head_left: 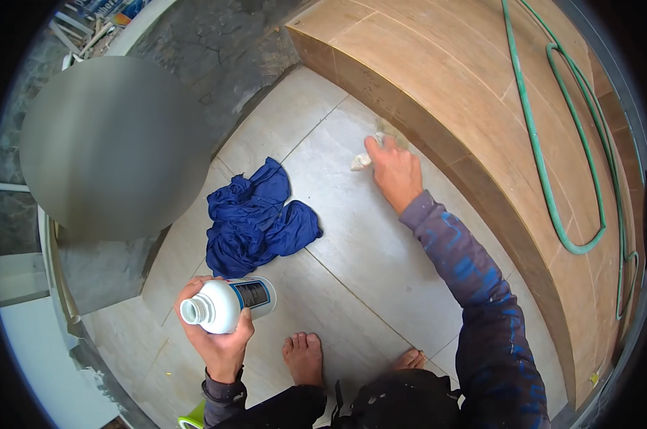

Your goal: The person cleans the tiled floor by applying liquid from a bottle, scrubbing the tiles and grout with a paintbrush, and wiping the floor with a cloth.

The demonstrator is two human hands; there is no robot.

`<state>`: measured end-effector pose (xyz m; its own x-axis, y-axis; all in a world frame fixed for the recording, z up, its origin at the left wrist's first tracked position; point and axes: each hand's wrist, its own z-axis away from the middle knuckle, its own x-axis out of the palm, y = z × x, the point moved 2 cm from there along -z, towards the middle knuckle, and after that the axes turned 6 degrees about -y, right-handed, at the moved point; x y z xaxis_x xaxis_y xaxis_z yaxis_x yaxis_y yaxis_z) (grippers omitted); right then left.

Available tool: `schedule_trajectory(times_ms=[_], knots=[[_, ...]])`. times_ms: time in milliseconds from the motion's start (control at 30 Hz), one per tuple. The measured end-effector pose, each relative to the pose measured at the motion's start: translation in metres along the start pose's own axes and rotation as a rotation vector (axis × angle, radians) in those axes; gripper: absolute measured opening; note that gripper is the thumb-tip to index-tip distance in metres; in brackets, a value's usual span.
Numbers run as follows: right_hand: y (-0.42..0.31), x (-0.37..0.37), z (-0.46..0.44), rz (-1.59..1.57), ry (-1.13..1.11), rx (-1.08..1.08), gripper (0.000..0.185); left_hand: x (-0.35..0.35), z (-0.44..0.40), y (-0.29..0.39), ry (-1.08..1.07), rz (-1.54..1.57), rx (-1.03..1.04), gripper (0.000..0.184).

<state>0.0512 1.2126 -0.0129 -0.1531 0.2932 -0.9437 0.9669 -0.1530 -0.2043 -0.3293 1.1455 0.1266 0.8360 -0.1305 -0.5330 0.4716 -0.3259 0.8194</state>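
My left hand (223, 343) is wrapped round a white plastic bottle (220, 304) with a dark blue-edged label. The bottle lies tilted on its side, its uncapped mouth turned toward the left. Low over the tiled floor, my right hand (397, 171) has its fingers closed on a small crumpled white rag (362, 161), close to the foot of the tiled step. Whether the rag presses on the tile is hard to tell. Between the two hands, a bunched blue cloth (259, 218) lies on the floor.
A wood-look tiled step (423, 64) curves along the right, with a green hose (534, 143) looped on it. Bare feet (303, 357) stand on the grey floor tiles (366, 272). A blurred round patch (116, 146) hides the left side. Something green (192, 417) shows at the bottom edge.
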Motion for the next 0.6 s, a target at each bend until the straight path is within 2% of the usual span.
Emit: schedule_trajectory(times_ms=[33,100,133,233,300,333,367,400,467,600], knots=[[0.021,-0.016,0.05,-0.02,-0.016,0.066,0.02,0.002,0.001,0.002,0.001,-0.017,-0.004,0.081],[0.064,-0.056,0.152,-0.081,-0.046,0.215,0.046,0.003,0.003,0.001,-0.02,-0.043,0.001,0.081],[0.08,-0.077,0.201,-0.093,-0.055,0.3,0.052,0.004,0.004,0.002,-0.056,-0.073,0.007,0.082],[0.123,-0.114,0.345,0.015,-0.021,0.602,0.042,0.009,0.0,0.011,-0.081,-0.112,0.058,0.08],[0.149,-0.121,0.432,0.149,-0.039,0.928,0.036,0.01,-0.002,0.014,-0.106,-0.134,0.106,0.078],[0.155,-0.118,0.452,0.144,-0.033,0.929,0.036,0.01,-0.002,0.013,-0.105,-0.137,0.112,0.078],[0.163,-0.112,0.467,0.168,0.062,1.021,0.034,0.011,-0.002,0.012,-0.097,-0.111,0.115,0.079],[0.164,-0.111,0.464,0.193,0.157,1.107,0.033,0.013,-0.001,0.012,-0.087,-0.083,0.115,0.08],[0.142,-0.094,0.406,0.202,0.157,1.031,0.027,0.013,0.004,0.015,-0.076,-0.066,0.086,0.08],[0.07,-0.066,0.217,-0.064,0.211,0.71,0.023,0.007,0.006,0.015,-0.065,-0.072,0.095,0.08]])
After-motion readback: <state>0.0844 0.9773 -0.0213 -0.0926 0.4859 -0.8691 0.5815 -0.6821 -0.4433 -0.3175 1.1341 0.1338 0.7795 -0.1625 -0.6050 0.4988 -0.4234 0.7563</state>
